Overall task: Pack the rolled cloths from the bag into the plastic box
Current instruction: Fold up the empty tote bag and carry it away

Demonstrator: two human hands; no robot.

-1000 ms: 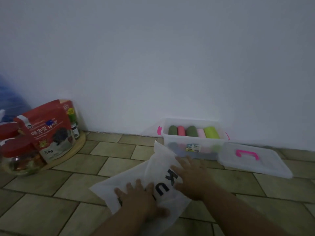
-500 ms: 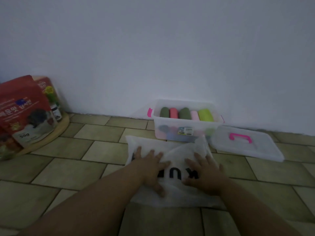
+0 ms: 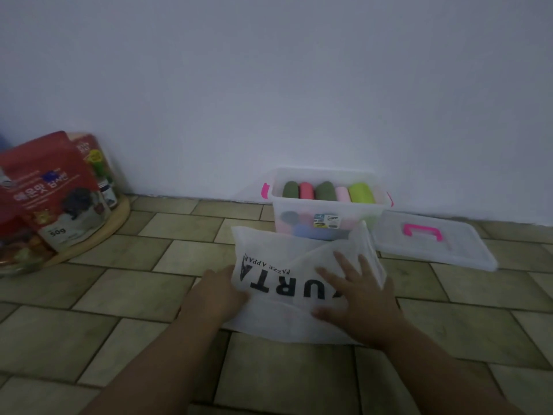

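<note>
A flat white bag (image 3: 299, 283) with black lettering lies on the tiled floor in front of the box. My left hand (image 3: 220, 290) holds the bag's left edge, its fingers hidden under the fabric. My right hand (image 3: 357, 298) presses flat on the bag's right part, fingers spread. Behind the bag stands the clear plastic box (image 3: 326, 172) with pink latches, against the wall. Several rolled cloths (image 3: 326, 191) lie side by side in its top layer: dark green, red, pink and lime. More rolls show dimly through the box's front wall.
The box's clear lid (image 3: 434, 250) with a pink handle lies on the floor to the box's right. At the far left a round wooden tray (image 3: 98, 235) carries red snack packets (image 3: 51, 187). A white wall stands close behind.
My left hand has slid from the top of the bag to its left edge. The bag now lies flatter, with more of its lettering showing. My right hand stays pressed on it.
</note>
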